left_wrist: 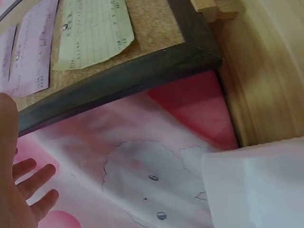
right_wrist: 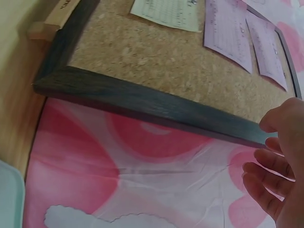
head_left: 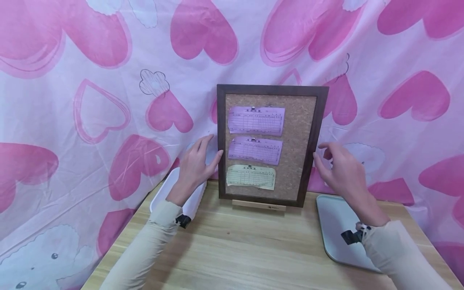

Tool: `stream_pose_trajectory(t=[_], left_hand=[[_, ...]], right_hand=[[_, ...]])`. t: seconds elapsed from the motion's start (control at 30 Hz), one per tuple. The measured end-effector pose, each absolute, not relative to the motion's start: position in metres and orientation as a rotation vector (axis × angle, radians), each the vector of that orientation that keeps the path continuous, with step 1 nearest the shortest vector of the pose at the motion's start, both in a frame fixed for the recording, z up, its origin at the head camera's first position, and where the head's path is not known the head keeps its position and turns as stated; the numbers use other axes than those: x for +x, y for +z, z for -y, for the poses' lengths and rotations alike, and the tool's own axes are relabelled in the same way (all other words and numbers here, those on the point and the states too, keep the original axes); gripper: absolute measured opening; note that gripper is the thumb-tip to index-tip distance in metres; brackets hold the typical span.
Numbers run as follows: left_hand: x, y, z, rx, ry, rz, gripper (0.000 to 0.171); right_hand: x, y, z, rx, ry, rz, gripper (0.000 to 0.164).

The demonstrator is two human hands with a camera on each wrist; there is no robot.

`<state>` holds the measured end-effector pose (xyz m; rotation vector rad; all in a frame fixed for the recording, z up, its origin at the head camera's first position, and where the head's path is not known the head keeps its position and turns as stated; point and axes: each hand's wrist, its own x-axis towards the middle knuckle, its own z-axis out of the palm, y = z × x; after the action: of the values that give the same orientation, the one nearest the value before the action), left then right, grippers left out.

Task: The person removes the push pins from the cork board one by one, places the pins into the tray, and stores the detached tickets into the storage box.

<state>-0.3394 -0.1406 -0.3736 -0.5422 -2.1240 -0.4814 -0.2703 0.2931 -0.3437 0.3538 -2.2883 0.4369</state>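
Observation:
A cork board (head_left: 297,137) in a dark wooden frame stands upright in the head view. Two purple printed slips, an upper (head_left: 256,121) and a middle one (head_left: 255,150), hang on it above a pale green slip (head_left: 251,177). A small metal fastener shows at each slip's top edge. My left hand (head_left: 195,167) is at the frame's left side, thumb tip at its edge and other fingers spread loosely. On the opposite side, my right hand (head_left: 342,167) has its thumb by the frame's edge, with loosely bent fingers apart from it. Whether either thumb presses is unclear.
The board rests on a small wooden stand (head_left: 259,205) on the wooden table (head_left: 235,249). A white tray (head_left: 164,193) lies under the left forearm, a grey-green tray (head_left: 335,225) under the right. Behind hangs a pink heart-patterned cloth (head_left: 105,108).

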Motion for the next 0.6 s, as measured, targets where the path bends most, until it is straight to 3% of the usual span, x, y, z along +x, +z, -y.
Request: stream_pose_trajectory(t=[0.6], left_hand=[[-0.339,-0.350,0.117,-0.548,-0.716,2.090,0.059]], right_hand=[[-0.288,-0.320,-0.256,0.481,0.395,2.185,0.030]])
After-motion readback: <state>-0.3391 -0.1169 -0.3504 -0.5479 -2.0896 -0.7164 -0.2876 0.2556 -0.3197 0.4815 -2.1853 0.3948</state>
